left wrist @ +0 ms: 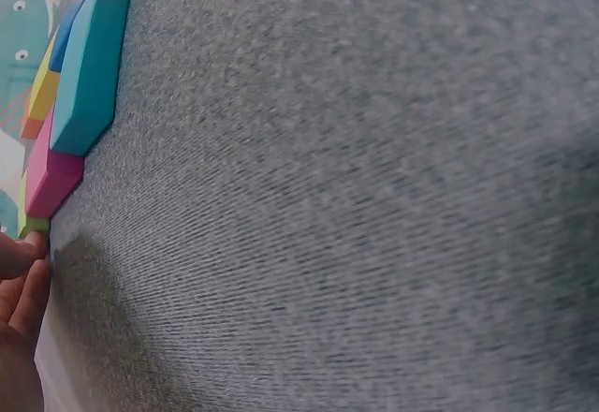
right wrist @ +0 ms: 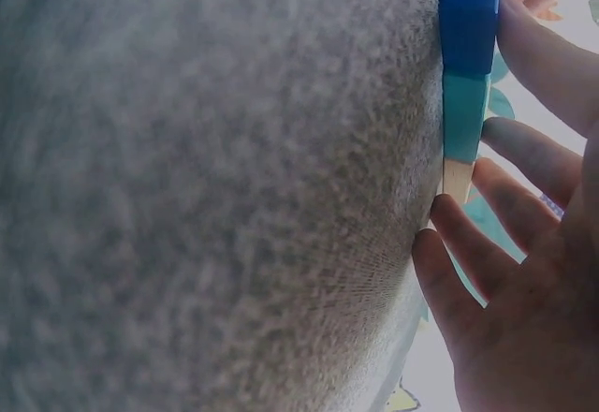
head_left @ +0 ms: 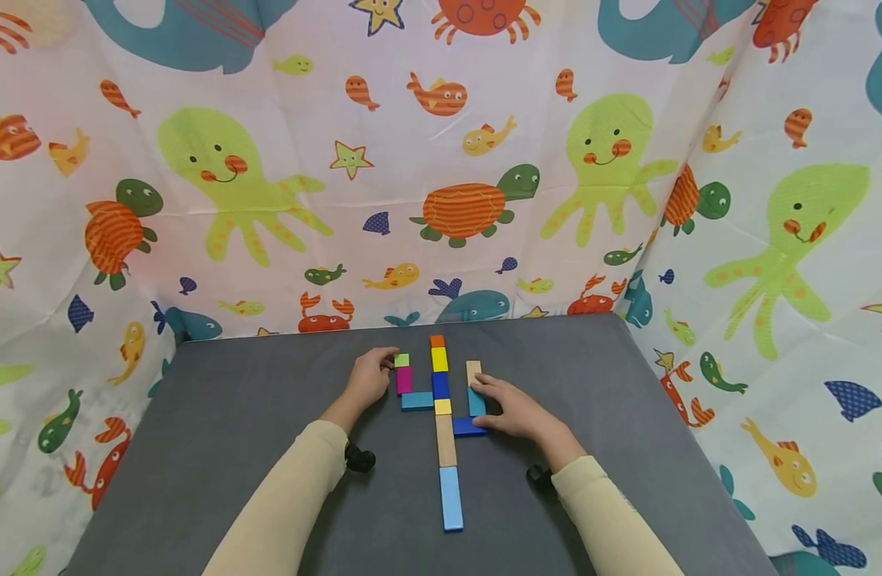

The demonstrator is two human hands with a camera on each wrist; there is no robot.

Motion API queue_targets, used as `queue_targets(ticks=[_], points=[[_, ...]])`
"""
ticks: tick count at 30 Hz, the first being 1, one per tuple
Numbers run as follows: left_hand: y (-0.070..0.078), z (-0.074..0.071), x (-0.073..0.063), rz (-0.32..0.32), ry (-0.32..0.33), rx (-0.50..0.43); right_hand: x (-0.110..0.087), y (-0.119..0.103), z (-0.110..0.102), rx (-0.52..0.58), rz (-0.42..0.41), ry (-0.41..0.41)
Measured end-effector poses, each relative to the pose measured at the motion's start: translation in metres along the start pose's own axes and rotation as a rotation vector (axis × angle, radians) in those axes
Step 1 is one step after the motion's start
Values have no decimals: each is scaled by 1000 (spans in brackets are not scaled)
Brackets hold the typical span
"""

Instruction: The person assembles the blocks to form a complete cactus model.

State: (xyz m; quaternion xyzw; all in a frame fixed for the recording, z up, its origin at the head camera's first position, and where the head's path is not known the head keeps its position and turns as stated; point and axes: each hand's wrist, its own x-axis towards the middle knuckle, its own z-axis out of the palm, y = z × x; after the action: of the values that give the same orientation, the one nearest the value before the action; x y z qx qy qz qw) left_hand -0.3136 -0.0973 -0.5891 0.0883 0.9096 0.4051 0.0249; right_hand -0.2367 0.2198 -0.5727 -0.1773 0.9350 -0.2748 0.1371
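Observation:
Flat coloured blocks lie end to end on the table in a cactus-like figure. My left hand [head_left: 369,376] touches the green block [head_left: 402,360] atop the left branch, above a magenta block [head_left: 404,380] and a teal block [head_left: 417,402]. With fingers spread, my right hand [head_left: 516,408] rests against the right branch. Its thumb is at the dark blue block [head_left: 466,428], other fingertips by the teal-blue block [head_left: 476,402] and the wooden block [head_left: 473,371]. In the right wrist view these fingers [right wrist: 533,150] look nearly straight.
Between the branches runs a column: orange [head_left: 437,341], yellow, blue [head_left: 441,385], small yellow, wooden [head_left: 447,442] and light blue [head_left: 451,498] blocks. A grey cloth covers the table [head_left: 254,416]. A sea-animal curtain [head_left: 383,200] hangs behind and at both sides.

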Motion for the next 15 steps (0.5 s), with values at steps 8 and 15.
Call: queue_targets(ticks=[8,15], points=[[0,4,-2,34,6,-10,1,3,-1,0,11,-1],[-8,-5,-15,57,38,-19,0,4,-2,5,-1,6]])
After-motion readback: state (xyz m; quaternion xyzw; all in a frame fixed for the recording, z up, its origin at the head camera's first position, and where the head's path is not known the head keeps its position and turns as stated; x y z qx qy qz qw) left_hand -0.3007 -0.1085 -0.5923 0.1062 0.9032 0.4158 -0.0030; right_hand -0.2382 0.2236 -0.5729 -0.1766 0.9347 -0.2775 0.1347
